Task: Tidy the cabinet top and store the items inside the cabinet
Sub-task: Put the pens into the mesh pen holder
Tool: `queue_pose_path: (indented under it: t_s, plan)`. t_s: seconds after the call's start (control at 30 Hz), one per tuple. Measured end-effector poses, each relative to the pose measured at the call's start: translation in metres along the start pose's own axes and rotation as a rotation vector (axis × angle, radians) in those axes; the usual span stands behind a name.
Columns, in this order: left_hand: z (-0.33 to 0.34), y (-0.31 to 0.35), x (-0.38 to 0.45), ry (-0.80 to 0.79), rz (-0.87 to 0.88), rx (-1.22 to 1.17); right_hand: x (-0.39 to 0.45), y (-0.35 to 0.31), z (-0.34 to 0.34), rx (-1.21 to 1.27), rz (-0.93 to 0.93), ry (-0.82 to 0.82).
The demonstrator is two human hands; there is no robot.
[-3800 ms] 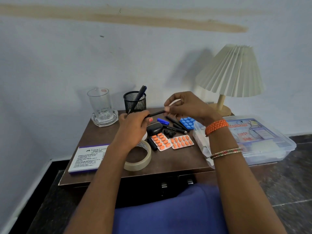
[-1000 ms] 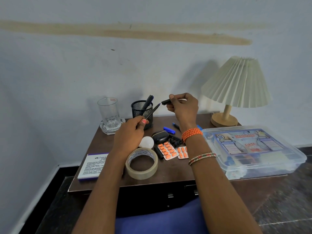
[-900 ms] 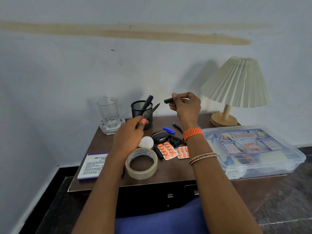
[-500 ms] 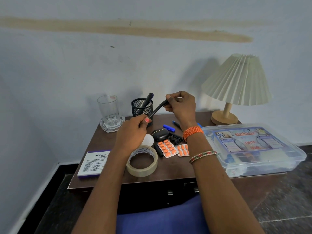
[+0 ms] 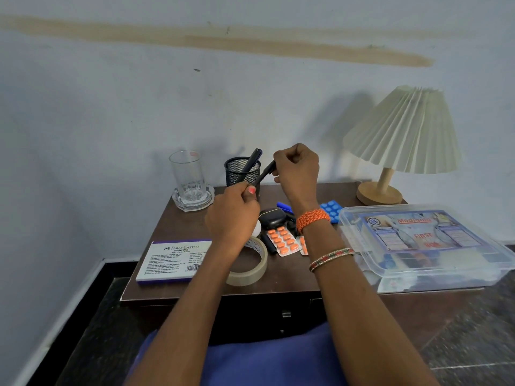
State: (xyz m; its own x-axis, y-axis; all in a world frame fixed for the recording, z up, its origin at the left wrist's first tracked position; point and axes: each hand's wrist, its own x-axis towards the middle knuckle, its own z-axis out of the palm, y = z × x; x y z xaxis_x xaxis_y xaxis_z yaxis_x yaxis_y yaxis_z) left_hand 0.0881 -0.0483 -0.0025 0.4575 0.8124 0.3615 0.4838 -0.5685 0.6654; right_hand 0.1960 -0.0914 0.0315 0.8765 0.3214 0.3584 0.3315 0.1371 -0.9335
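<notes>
A: What are the hands doing?

B: Both are gripping one black pen (image 5: pixel 264 174) above the cabinet top (image 5: pixel 328 193). The left hand (image 5: pixel 233 218) is pinching its lower end between thumb and fingers, and the right hand (image 5: pixel 297 168) is curling round its upper end, where the cap is sitting. I cannot tell whether the cap is fully on

A: Where is the pen lying relative to the holder?

B: It is slanting up to the right, just in front of the mesh holder (image 5: pixel 242 171), which is standing at the back with two dark pens leaning inside

A: And the other things on top?

B: A glass (image 5: pixel 187 174) is standing in a clear dish (image 5: pixel 181 201) left of the holder. A stamp pad box (image 5: pixel 172 260) is lying at the front left corner, and a tape roll (image 5: pixel 253 267) is lying beside it, partly under the left wrist. Orange pill strips (image 5: pixel 282 240) are lying near the middle, with a black case (image 5: pixel 271 217) just behind them, a white ball (image 5: pixel 257 227) peeking out by the left hand, a blue cap (image 5: pixel 282 205) and a blue blister (image 5: pixel 330 208) further back

A: Anything on the right?

B: A lamp (image 5: pixel 401 135) is standing at the back right corner, and a clear first aid box (image 5: pixel 423 243) is overhanging the right edge. The cabinet doors (image 5: pixel 250 316) below are looking closed
</notes>
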Motion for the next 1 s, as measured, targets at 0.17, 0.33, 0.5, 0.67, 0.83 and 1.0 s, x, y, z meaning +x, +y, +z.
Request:
queue_pose_path:
  t_s: [0.17, 0.33, 0.5, 0.67, 0.83, 1.0]
  plan:
    - [0.007, 0.009, -0.013, 0.074, -0.084, -0.023, -0.009, 0.002, 0.007, -0.005, -0.005, 0.073]
    - [0.007, 0.011, -0.017, 0.123, -0.089, 0.024, -0.012, 0.002, 0.009, 0.015, 0.01, 0.086]
    - [0.005, 0.018, -0.025, 0.228, -0.013, 0.084, -0.013, 0.0, 0.007, 0.045, 0.018, 0.093]
    - [0.001, 0.015, -0.02, 0.243, 0.146, 0.193, -0.006, 0.002, -0.002, 0.11, 0.065, 0.038]
    - [0.0, 0.003, -0.01, 0.194, 0.113, 0.037, -0.002, 0.008, -0.002, 0.15, 0.171, -0.059]
    - [0.0, -0.007, -0.002, 0.142, 0.123, 0.08, -0.004, 0.016, 0.001, 0.281, 0.395, -0.107]
